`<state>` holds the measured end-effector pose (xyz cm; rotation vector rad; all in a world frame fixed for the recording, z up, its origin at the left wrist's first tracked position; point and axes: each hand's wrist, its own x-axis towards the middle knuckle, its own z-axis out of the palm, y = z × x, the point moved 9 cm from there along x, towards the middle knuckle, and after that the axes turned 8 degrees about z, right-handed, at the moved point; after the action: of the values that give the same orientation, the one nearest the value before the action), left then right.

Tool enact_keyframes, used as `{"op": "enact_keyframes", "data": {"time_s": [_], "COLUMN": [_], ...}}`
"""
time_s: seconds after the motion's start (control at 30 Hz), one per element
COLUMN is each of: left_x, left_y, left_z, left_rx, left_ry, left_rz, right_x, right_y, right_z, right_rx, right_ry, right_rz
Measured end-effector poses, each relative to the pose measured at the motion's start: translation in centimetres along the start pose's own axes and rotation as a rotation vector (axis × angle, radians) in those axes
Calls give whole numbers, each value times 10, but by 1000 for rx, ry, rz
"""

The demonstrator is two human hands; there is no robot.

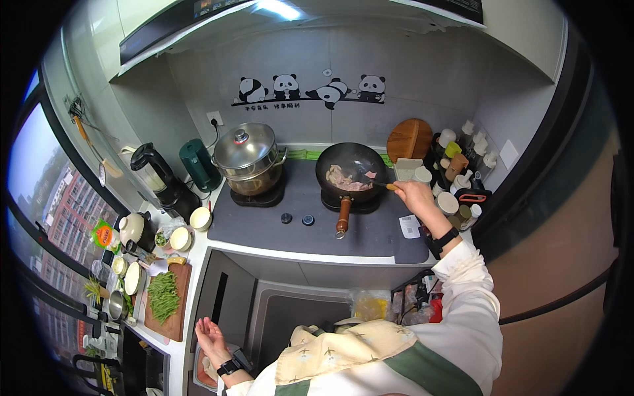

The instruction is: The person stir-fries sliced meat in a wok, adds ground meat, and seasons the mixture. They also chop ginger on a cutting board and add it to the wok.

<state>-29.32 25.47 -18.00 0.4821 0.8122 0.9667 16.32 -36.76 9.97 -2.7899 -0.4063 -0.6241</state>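
Note:
My right hand (415, 197) grips the wooden handle of a spatula (380, 183), whose blade reaches into the meat. Pale, partly cooked meat slices (346, 180) lie in a black wok (352, 154) on the right burner; a few pieces look pink. The wok's brown wooden handle (343, 217) points towards me, with no hand on it. Held apart from everything, my left hand (212, 336) is raised with its fingers spread, below a wooden cutting board (181, 297). Cut green beans (164, 298) are heaped on that board, near a cleaver (159, 266).
A lidded steel steamer pot (247, 156) stands on the left burner. Left of it are a green kettle (200, 163) and a blender (161, 178). Seasoning bottles (458, 166) crowd the right corner near a round wooden board (409, 139). Bowls (200, 218) line the left counter.

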Motion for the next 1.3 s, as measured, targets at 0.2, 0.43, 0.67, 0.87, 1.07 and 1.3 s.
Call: {"op": "enact_keyframes", "data": {"time_s": [0.2,0.43,0.67,0.87,1.07,1.3], "left_x": [-8,-11,-12,-17,-20,-26], "left_y": [-5,-11,-1,-2,-1,8], "left_z": [9,41,2,16,46,18], "left_rx": [22,1,47,56,31,78], "left_ry": [-4,-122,-2,-37,-126,-17], "left_rz": [-22,-57,1,5,-12,39], "right_x": [27,34,13,51,50,33], "right_y": [-14,-15,8,3,-3,10], "right_z": [43,77,15,56,78,0], "right_rx": [20,15,-57,-64,49,-60], "right_ry": [-31,-158,-175,-69,-175,-219], "right_rz": [25,7,8,73,60,27]}}
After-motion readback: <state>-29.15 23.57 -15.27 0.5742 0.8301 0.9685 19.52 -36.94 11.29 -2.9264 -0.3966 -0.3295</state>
